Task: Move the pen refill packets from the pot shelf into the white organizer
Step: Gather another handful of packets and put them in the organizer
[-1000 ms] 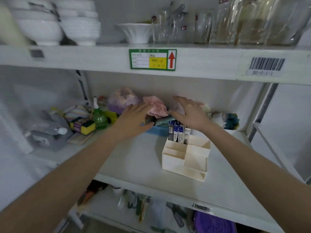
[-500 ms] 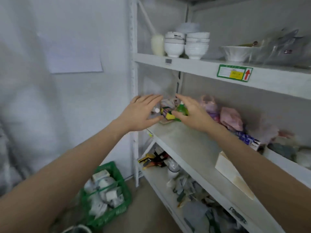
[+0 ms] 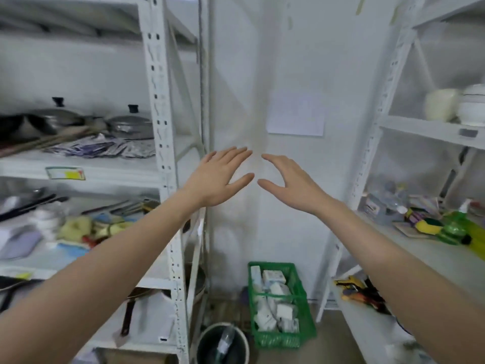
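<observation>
the packets (image 3: 102, 149) beside the pots (image 3: 130, 124) are too blurred to read; shelf contents cut off at both edges.

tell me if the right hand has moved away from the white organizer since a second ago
Yes. The right hand was over the organizer's shelf; it now hangs empty before the bare wall, left of that rack's post. The organizer is out of view.

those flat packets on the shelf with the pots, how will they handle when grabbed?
The packets lie flat and overlapped in a loose spread, so they are probably thin, light and floppy. Their surfaces look glossy, so likely slippery; pushed, one may slide over its neighbours. Both the left hand and the right hand are open and empty, away from them.
</observation>
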